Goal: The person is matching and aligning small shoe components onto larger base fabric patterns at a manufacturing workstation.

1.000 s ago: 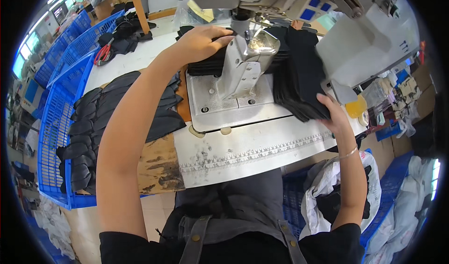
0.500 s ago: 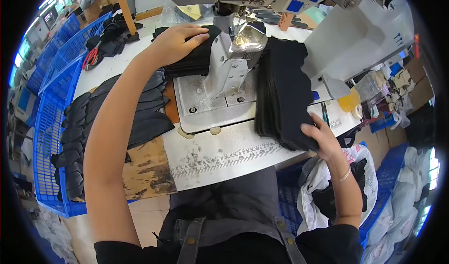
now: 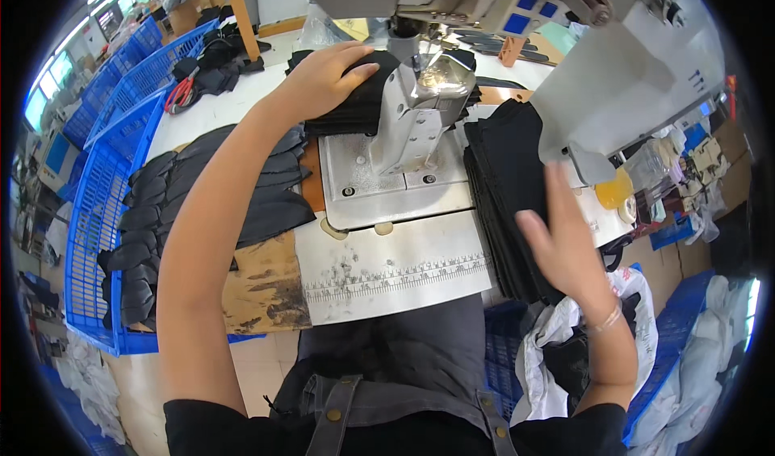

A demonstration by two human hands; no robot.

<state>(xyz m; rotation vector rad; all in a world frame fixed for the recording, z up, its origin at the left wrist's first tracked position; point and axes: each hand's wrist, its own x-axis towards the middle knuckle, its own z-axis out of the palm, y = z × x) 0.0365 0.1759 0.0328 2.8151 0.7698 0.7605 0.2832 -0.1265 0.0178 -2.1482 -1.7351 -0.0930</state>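
Note:
My left hand (image 3: pixel 337 78) lies with its fingers stretched out over a stack of black fabric pieces (image 3: pixel 349 110), left of and behind the post of a sewing machine (image 3: pixel 412 125). My right hand (image 3: pixel 565 242) is open, thumb and fingers apart, at the right side of a second stack of black pieces (image 3: pixel 510 186). That stack stands right of the post, fanned into layers, its near end reaching past the table's front edge. Whether the right palm touches it I cannot tell. Part of the left stack is hidden behind the post.
Overlapping dark pieces (image 3: pixel 186 194) cover the table's left side beside a blue crate (image 3: pixel 97 246). Red-handled scissors (image 3: pixel 182 94) lie farther back. A white bag (image 3: pixel 537 367) with black material hangs below at right. A yellow container (image 3: pixel 615 188) stands by the machine's right side.
The right stack has shifted toward me, over the front edge. My right hand has loosened from its near corner, fingers now extended. My left hand stays at its stack; the view has shifted slightly.

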